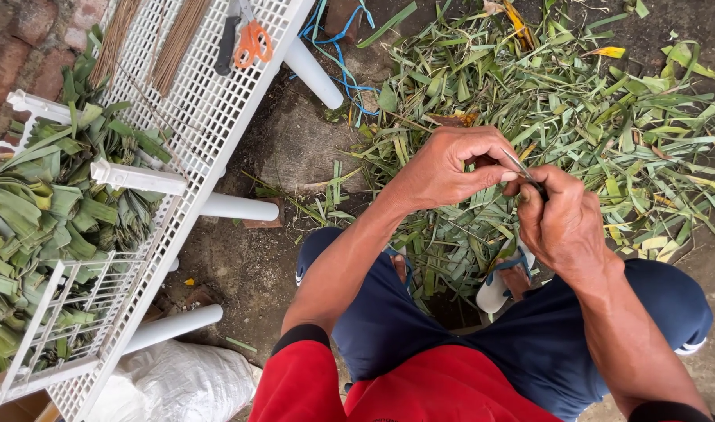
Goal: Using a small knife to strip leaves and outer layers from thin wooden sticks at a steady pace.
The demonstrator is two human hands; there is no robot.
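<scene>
Lap: red shirt (420, 387) and dark blue shorts (529, 336) nearest the camera – the person sits, knees apart, so trimmings fall between them.
Left hand (443, 168): its grip is closed, fingers pinching one end of a thin leaf strip (521, 168), held taut above the scraps.
Right hand (560, 223): its grip is closed on the strip's other end; whether it also holds a small blade, I cannot tell.
Ground: heap of cut green leaf scraps (600, 101) under the hands.
Surface: white lattice plastic table (209, 101) to the left, with orange-handled scissors (252, 43) and stick bundles (177, 43) within reach – folded leaves (37, 211) are stacked beside it.
</scene>
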